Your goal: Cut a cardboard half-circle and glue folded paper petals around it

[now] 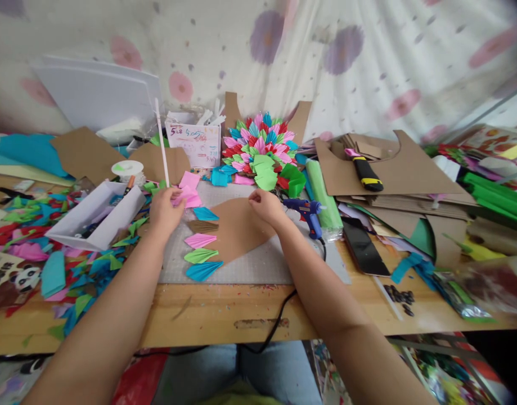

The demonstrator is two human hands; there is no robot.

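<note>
We judge the step in hand to be edging the cardboard panel (241, 228) with pleated paper petals (200, 256). The panel lies flat on the grey mat (171, 270), at the centre of the frame, and the petals project from its left edge.

Status of the hands: our left hand (166, 212), left of centre, has its fingers curled at the pink paper (188, 195); we cannot tell whether they grip it. A white stick (161, 143) rises behind these fingers; whether it is held is likewise unclear. Our right hand (266, 208) is over the upper right part of the panel, thumb and forefinger drawn together. No item shows between them, but we cannot tell whether something small is pinched there.

In our judgement, the next move calls for one separated petal, a little adhesive at its narrow end and an even spacing along the edge. The glue gun (306, 212) lies just beside the right hand, nozzle toward the right of the frame.

Count of items:
- Petals along the edge: five (two blue, one brown, one pink, one green).
- Cardboard panel on the mat: one.
- Glue gun: one.
- Utility knife (367, 173), right of centre: one.
- Phone (365, 247), on the tabletop (199, 320) below the knife: one.
</note>
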